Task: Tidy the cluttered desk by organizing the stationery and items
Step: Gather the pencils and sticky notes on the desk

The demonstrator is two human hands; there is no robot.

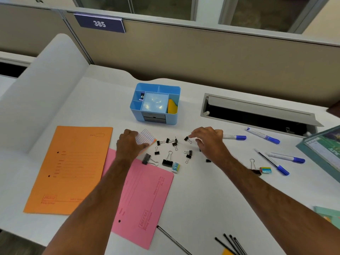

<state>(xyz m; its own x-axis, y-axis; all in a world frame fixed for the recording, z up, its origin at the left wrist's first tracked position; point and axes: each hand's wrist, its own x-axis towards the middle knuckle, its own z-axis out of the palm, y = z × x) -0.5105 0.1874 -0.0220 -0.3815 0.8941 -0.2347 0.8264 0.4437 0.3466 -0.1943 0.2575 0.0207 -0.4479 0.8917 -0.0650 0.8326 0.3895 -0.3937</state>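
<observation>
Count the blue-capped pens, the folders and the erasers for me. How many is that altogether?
Blue-capped pens: 4
Folders, one orange and one pink: 2
Erasers: 2
Total: 8

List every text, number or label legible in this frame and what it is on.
"385": white digits on the blue plate on the partition.
"JUNE": on the calendar at the right edge, seen upside down.
Orange folder and pink folder: printed lines and logo, too blurred.
Ruled notepad, erasers, marker labels: unreadable.
</observation>
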